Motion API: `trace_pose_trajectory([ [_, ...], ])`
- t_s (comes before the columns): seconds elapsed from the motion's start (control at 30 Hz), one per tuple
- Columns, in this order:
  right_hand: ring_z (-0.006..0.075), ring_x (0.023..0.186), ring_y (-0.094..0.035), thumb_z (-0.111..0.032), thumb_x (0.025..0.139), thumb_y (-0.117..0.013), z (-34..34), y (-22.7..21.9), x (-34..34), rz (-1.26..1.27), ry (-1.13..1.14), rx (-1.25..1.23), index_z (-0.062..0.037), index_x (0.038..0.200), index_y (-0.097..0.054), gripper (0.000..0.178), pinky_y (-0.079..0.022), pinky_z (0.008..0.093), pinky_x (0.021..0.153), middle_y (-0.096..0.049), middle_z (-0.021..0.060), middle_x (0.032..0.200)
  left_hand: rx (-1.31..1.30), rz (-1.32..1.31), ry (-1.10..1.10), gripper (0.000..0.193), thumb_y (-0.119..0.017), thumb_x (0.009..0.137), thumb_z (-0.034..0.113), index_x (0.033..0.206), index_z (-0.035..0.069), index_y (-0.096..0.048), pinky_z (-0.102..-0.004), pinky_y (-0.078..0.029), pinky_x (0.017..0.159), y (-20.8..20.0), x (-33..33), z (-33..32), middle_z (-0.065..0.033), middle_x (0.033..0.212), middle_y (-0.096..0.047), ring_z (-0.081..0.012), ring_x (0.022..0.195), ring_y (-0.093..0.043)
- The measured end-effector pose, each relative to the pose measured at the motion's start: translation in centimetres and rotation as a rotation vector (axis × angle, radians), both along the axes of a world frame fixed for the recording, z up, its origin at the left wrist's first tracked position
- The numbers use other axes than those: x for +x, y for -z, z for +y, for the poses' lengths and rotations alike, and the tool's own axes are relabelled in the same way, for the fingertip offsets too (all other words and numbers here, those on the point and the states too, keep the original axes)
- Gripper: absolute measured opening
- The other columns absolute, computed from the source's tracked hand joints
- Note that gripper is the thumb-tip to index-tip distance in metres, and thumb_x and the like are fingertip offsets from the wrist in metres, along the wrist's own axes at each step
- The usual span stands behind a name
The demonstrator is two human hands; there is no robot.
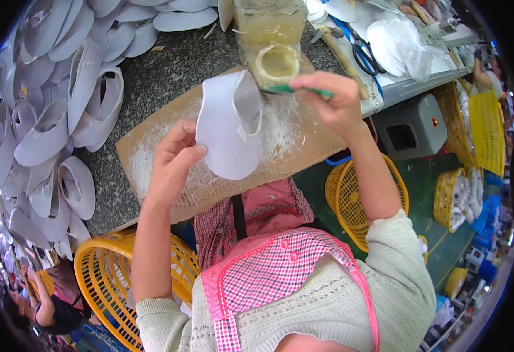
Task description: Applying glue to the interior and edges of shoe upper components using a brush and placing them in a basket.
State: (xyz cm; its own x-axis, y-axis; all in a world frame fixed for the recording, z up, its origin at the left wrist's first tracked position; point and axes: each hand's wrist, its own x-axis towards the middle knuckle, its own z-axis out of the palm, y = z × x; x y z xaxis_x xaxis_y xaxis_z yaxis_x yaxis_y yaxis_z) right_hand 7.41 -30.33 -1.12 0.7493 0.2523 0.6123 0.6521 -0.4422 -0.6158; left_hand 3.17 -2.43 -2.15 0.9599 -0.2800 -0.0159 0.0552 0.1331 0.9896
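Note:
My left hand (pixel 172 155) pinches the edge of a white shoe piece (pixel 226 132), a flat sole shape with a curved upper joined to it. It is raised over a sheet of brown cardboard (pixel 178 196) smeared with whitish, stringy residue. In my right hand (pixel 336 105) is a thin tool with a green handle (pixel 324 92), its fingers closed around it. The tool's tip lies by the near rim of a crusted, yellowish glue pot (pixel 276 77), and I cannot make out its end.
White shoe pieces (pixel 41 141) are heaped along the left of the speckled table (pixel 172 64). Scissors (pixel 362 56) and a clear plastic bag (pixel 415 56) lie at the back right. Yellow baskets (pixel 101 252) stand below the table, and another person (pixel 48 302) is at far left.

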Motion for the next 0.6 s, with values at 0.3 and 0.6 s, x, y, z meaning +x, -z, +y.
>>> trace_pose_trajectory([
  [0.3, 0.0088, 0.062, -0.055, 0.003, 0.075, -0.058, -3.9, -2.5, 1.9, 0.111, -0.085, 0.331, 0.0005, 0.086, -0.062, 0.012, -0.045, 0.0187, 0.053, -0.062, 0.0062, 0.077, 0.22, -0.522, -0.783, 0.015, -0.048, 0.08, -0.004, 0.093, -0.002, -0.055, -0.0169, -0.041, 0.066, -6.5, -1.5, 1.5, -0.0041, 0.084, -0.057, -0.0059, 0.072, -0.052],
  [0.6, 0.0099, 0.061, -0.056, -0.002, 0.076, -0.06, -4.5, 1.0, -1.2, 0.459, 0.024, 0.397, -0.0008, 0.086, -0.063, 0.011, -0.044, 0.0191, 0.052, -0.061, 0.0062, 0.076, 0.57, -0.522, -0.576, 0.016, -0.049, 0.08, -0.002, 0.094, -0.001, -0.057, -0.0177, -0.041, 0.064, -4.5, 0.3, 1.6, -0.0027, 0.083, -0.059, -0.0053, 0.074, -0.052],
])
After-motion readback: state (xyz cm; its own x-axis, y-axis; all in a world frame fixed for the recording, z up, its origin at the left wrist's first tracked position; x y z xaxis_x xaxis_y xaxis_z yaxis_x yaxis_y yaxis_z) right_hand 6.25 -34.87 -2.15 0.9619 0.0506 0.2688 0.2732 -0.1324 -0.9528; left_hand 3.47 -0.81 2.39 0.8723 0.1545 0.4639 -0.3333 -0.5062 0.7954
